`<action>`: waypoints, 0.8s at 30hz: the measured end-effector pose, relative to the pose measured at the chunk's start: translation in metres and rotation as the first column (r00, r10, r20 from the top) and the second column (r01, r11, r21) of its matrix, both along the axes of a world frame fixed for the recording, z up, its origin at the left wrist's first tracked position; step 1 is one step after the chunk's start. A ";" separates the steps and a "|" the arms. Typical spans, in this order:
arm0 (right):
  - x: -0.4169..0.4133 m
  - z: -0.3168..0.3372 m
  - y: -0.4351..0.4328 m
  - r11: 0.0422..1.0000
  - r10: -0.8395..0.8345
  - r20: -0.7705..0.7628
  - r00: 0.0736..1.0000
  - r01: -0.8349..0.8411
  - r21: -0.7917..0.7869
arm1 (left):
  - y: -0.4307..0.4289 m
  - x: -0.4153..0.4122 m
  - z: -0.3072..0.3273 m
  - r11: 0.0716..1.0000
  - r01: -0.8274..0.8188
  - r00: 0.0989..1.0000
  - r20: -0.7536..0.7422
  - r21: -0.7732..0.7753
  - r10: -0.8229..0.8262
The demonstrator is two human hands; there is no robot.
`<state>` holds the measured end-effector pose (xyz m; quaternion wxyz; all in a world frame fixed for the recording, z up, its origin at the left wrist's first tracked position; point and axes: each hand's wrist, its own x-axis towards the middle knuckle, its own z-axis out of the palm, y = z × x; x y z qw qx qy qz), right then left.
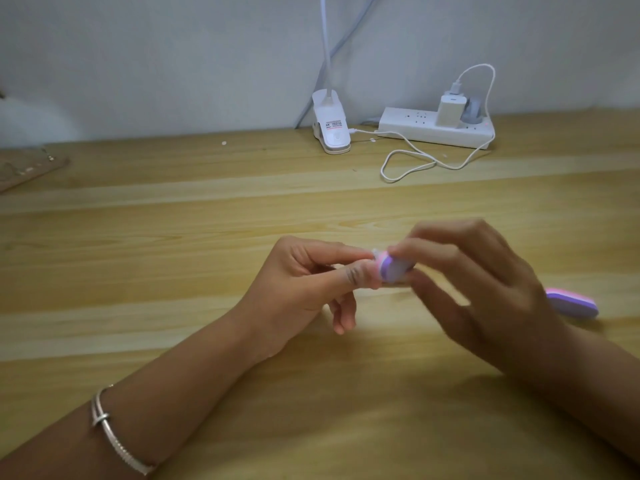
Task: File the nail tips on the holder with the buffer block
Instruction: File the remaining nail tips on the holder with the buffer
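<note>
My left hand pinches something small between thumb and forefinger at the middle of the wooden table; a pale nail tip shows just past the fingertips, the holder itself mostly hidden. My right hand, blurred, grips a pink and purple buffer block whose near end presses against that tip. The block runs under the right palm, and its far end sticks out beyond the hand at the right.
A white clip lamp base and a white power strip with a charger and looping cable sit at the table's back by the wall. A brown flat object lies at the far left.
</note>
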<state>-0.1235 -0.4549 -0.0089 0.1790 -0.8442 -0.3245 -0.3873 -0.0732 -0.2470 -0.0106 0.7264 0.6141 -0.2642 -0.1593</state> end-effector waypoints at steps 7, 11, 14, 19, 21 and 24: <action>-0.005 -0.002 0.008 0.997 0.071 0.024 0.997 -0.071 0.002 | 0.001 -0.001 -0.001 0.998 0.069 0.998 -0.016 0.003 -0.069; 0.003 0.001 -0.003 0.999 -0.022 0.003 1.000 0.022 0.032 | 0.002 0.001 -0.001 0.999 0.000 1.000 -0.002 0.054 0.000; -0.001 -0.001 0.000 0.998 0.013 0.010 1.000 -0.014 0.057 | 0.001 0.000 -0.001 0.998 0.047 0.999 -0.017 0.042 -0.046; 0.005 -0.002 -0.002 0.999 -0.017 0.015 1.000 0.017 0.035 | 0.003 0.000 0.000 0.998 0.045 0.999 -0.014 0.047 -0.044; 0.005 0.001 -0.005 0.994 -0.056 0.002 0.998 0.055 0.092 | 0.003 0.000 0.001 0.998 0.043 0.999 -0.031 0.052 -0.042; -0.005 0.000 0.007 0.994 0.072 -0.004 0.997 -0.071 0.081 | 0.001 -0.001 0.002 0.996 0.076 0.997 -0.025 0.044 -0.075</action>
